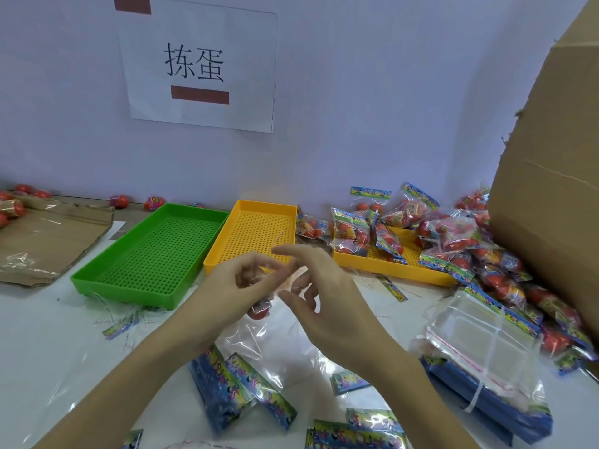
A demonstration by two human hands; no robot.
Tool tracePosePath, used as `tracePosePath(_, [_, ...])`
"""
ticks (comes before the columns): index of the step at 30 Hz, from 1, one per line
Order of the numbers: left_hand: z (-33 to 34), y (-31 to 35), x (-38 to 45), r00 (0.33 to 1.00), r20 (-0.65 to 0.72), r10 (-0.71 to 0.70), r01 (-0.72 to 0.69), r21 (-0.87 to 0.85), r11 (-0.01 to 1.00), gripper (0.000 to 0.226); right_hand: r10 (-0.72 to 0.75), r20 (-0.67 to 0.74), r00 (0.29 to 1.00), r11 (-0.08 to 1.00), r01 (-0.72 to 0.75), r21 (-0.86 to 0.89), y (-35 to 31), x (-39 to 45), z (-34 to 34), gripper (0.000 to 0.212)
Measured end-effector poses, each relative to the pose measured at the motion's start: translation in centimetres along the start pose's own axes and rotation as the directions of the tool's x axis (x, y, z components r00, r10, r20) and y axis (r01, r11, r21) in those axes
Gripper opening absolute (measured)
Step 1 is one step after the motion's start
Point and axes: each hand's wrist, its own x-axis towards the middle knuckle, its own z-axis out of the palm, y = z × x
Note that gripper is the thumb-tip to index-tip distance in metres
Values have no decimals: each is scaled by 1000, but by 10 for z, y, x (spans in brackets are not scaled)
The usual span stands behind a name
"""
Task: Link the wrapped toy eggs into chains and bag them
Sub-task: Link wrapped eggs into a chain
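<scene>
Both hands meet above the white table (42, 325), in front of the yellow tray (256, 231). The left hand (233, 286) pinches crinkled clear wrapping, and a red egg (259, 311) hangs just below its fingers. The right hand (321, 283) has its fingers spread loosely beside that wrapping; I cannot tell whether they hold it. Bagged eggs (453, 241) are heaped over a second yellow tray (389, 267) by the cardboard box (551, 157). A green tray (152, 251) sits left.
</scene>
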Motion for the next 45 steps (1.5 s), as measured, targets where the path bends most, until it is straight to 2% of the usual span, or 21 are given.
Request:
tracePosePath(4, [-7,3,-1,990,137,-44,70,-195,978,34,-107,-84,991,994,104,-33,1,2,-2,42])
tracePosePath(6, [-8,2,2,998,56,-13,24,-210,977,37,-103,-136,985,989,116,90,2,1,-6,41])
tracePosePath(9, [-5,1,4,997,-55,45,-53,-140,989,37,-80,-240,968,974,127,190,6,2,-11,35])
tracePosePath(12, [-2,3,2,990,4,139,-139,-31,990,41,-147,-308,940,981,179,78,12,4,-14,28])
tracePosePath(15, [0,1,0,979,52,199,-204,123,971,49,-259,-291,921,966,248,-75,16,5,-15,26])
tracePosePath(16, [1,0,1,977,42,208,-212,157,965,48,-258,-304,917,966,252,-59,17,6,-14,25])
tracePosePath(17, [1,0,1,977,15,211,-211,172,962,47,-209,-331,920,973,231,28,16,8,-15,24])
tracePosePath(19, [0,2,1,978,-52,204,-197,117,973,45,-62,-407,912,959,168,230,17,12,-21,23])
tracePosePath(20, [0,3,1,977,-78,200,-194,69,978,45,5,-473,881,965,119,232,21,15,-26,22])
tracePosePath(22, [-2,5,3,970,-120,209,-211,-1,977,44,100,-587,803,994,-108,22,39,21,-38,21])
tracePosePath(23, [-3,5,3,967,-132,219,-224,-23,974,44,162,-589,791,952,-282,-117,50,22,-44,20])
tracePosePath(24, [-3,6,3,962,-141,233,-240,-36,970,45,258,-561,787,853,-458,-250,62,22,-48,20])
tracePosePath(26, [-3,8,2,950,-152,273,-281,-32,959,46,507,-473,721,596,-689,-411,81,20,-51,31])
tracePosePath(28, [-2,9,2,933,-153,327,-328,15,944,42,661,-402,634,440,-761,-478,94,18,-50,44])
tracePosePath(31, [-2,8,2,914,-133,383,-368,123,922,30,685,-397,612,396,-769,-503,105,19,-51,56])
tracePosePath(33, [-4,6,1,921,-119,372,-345,195,918,30,679,-420,602,382,-779,-498,108,21,-52,54])
tracePosePath(35, [-4,5,-1,932,-108,346,-317,221,922,28,639,-449,625,410,-770,-489,107,21,-53,42])
tracePosePath(38, [-3,6,-1,957,-113,268,-243,195,950,20,504,-500,704,599,-702,-385,103,22,-55,32])
tracePosePath(41, [-5,4,1,974,-128,189,-166,169,971,16,394,-530,751,763,-589,-267,97,23,-56,28])
tracePosePath(45, [-9,4,3,984,-113,135,-112,187,976,17,254,-551,795,867,-439,-235,83,22,-54,26])
